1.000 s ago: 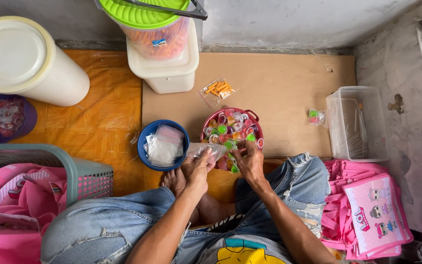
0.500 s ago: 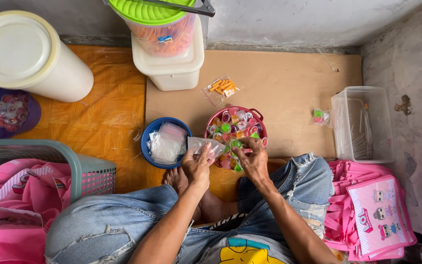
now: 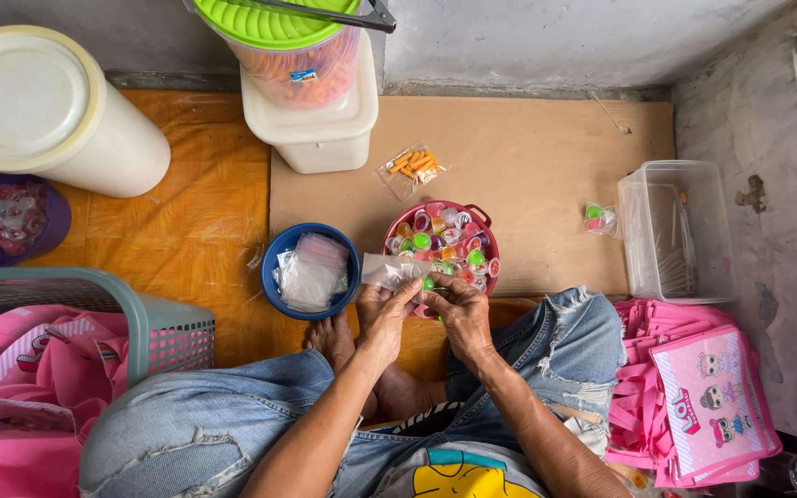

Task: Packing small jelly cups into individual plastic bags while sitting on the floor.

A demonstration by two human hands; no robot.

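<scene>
My left hand [image 3: 382,318] holds a small clear plastic bag [image 3: 391,270] by its edge, just in front of a red bowl [image 3: 483,221] filled with several colourful small jelly cups. My right hand [image 3: 460,309] pinches at the bag's opening, with a green jelly cup [image 3: 429,283] at its fingertips. A blue bowl [image 3: 280,251] holding a stack of empty clear bags [image 3: 311,273] sits left of the red bowl. I sit cross-legged in torn jeans with bare feet under my hands.
A filled small bag of orange pieces [image 3: 412,166] and another filled bag [image 3: 597,218] lie on the cardboard sheet [image 3: 546,157]. A clear empty tub [image 3: 677,231], pink cartoon bags [image 3: 707,401], a white bucket [image 3: 43,111], a green-lidded jar [image 3: 292,46] on a white box, and a laundry basket [image 3: 94,314] surround me.
My hands have stayed at the bag in front of the red bowl, the fingers shifting slightly. The view has drifted a little.
</scene>
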